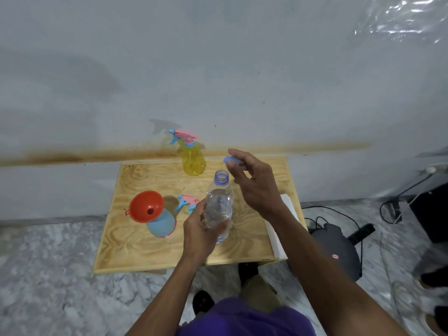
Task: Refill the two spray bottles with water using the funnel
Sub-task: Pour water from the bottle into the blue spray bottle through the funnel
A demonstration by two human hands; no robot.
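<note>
My left hand (201,229) grips a clear water bottle (219,202) by its lower half, upright over the wooden table (135,251), its neck uncapped. My right hand (252,183) is just right of the bottle's mouth and pinches the blue cap (230,161) between fingertips. A red funnel (146,206) sits in the neck of a blue spray bottle (162,224) at the table's left. That bottle's pink and blue spray head (188,202) lies on the table beside it. A yellow spray bottle (192,158) with its spray head on stands at the back.
A white sheet of paper (278,229) lies along the table's right edge. The grey wall stands directly behind the table. On the marble floor to the right are a dark round device (339,248) with cables and a black box (431,209).
</note>
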